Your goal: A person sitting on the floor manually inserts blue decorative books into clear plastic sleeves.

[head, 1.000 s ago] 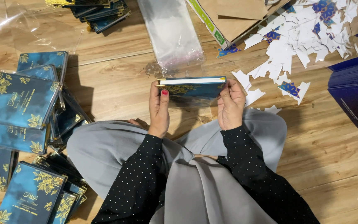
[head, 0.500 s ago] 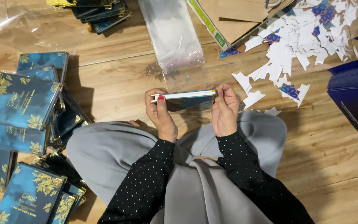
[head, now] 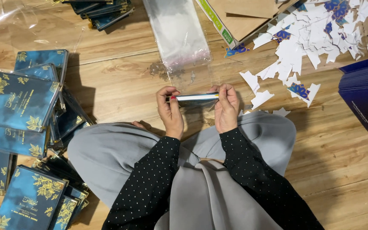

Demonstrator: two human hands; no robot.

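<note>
I sit cross-legged on a wooden floor in grey trousers and a black dotted top. My left hand [head: 170, 111] and my right hand [head: 225, 106] hold a blue card with gold decoration [head: 196, 98] between them, one at each end. The card is tipped nearly flat, so I see mostly its thin white edge. A shiny clear sleeve seems to cover it, but I cannot tell for sure.
Blue and gold cards [head: 15, 100] are heaped at my left. A stack of clear plastic sleeves [head: 176, 32] lies straight ahead. A cardboard box [head: 235, 19] and white paper scraps [head: 307, 36] lie at the upper right. Dark blue envelopes [head: 365, 96] are stacked at the right.
The card was tilted with its blue face toward me; both hands have turned it flat, so only its edge shows. The hands moved slightly closer to my knees.
</note>
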